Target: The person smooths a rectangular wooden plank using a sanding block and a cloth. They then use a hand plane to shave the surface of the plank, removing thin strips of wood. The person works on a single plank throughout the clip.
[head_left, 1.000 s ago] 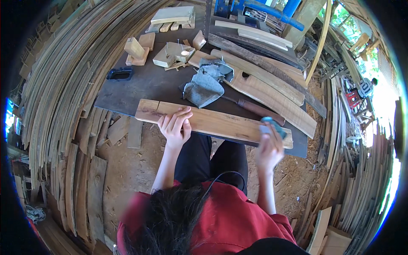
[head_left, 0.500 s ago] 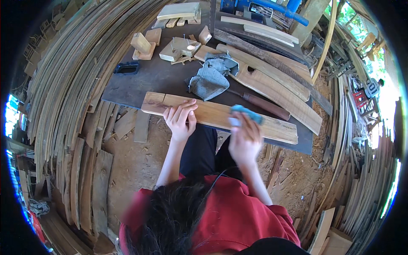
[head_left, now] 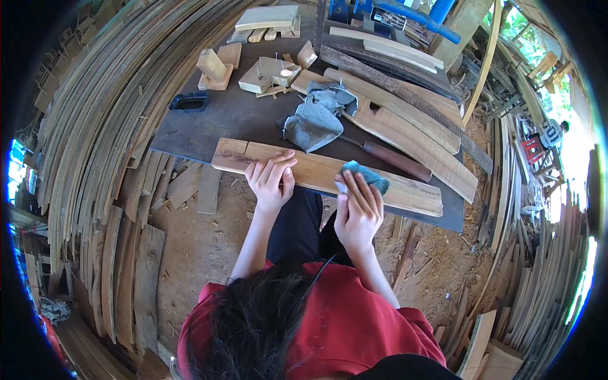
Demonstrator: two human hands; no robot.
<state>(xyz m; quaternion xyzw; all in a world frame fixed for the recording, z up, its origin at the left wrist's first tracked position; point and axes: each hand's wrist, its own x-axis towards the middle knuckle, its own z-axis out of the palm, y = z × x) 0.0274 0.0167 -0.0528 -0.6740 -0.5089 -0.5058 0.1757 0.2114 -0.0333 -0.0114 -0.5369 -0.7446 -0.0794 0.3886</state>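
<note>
A long, pale wooden board (head_left: 316, 172) lies along the near edge of the dark table. Toward its left part, my left hand (head_left: 271, 180) grips it, fingers over the top face and thumb by the near edge. My right hand (head_left: 360, 212) presses a folded piece of blue-green sandpaper (head_left: 367, 173) onto the board right of the middle. Just beyond the board are crumpled grey-blue sheets (head_left: 313, 123) and a tool with a brown wooden handle (head_left: 398, 161); the sheets partly cover its other end.
Curved wooden pieces (head_left: 411, 133) lie at the table's right. Farther back stand a block with upright nails (head_left: 269, 73), a small wooden stand (head_left: 215, 68) and a black tray-like part (head_left: 189, 101). Long planks (head_left: 120, 126) are stacked at the left. A person (head_left: 552, 132) is far right.
My right hand, blurred before, has moved slightly left and toward me along the board with the sandpaper. My left hand keeps its grip, and the board stays in place.
</note>
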